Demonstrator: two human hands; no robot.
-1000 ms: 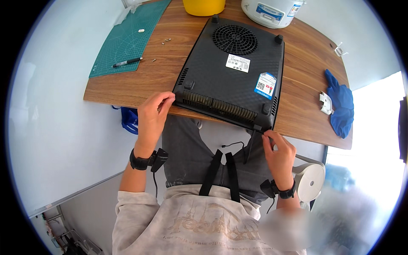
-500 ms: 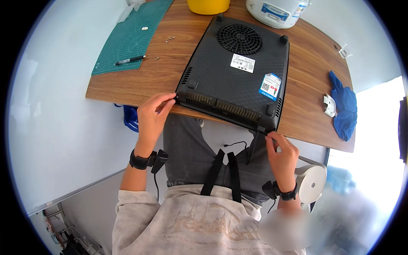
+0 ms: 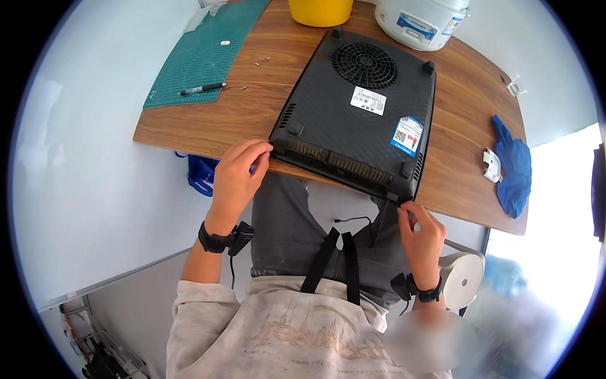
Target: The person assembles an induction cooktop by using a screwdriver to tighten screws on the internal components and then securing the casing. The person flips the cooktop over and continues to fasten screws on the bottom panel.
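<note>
A black induction cooker [image 3: 328,117] lies upside down on the wooden table, its round fan grille [image 3: 365,65], vents and small feet facing up. Its near edge reaches the table's front edge. My left hand [image 3: 240,174] pinches the near left corner, thumb and index finger bent in close. At the near right corner, the thumb and index finger of my right hand [image 3: 421,227] are pinched on the cooker's rim, beside the dark power cord [image 3: 384,211] that hangs down there. The undersides of both fingertips are hidden.
Beyond the cooker stand a yellow container [image 3: 320,12] and a white appliance [image 3: 420,25]. On the left are a green cutting mat [image 3: 189,69], a black pen [image 3: 202,89] and several small screws [image 3: 261,61]. A blue cloth [image 3: 514,164] and white plastic part [image 3: 491,165] lie right.
The whole view has shifted slightly, so the table and cooker appear a little lower and to the right. My left fingers have drawn closer together at the corner. My right hand stays at its corner.
</note>
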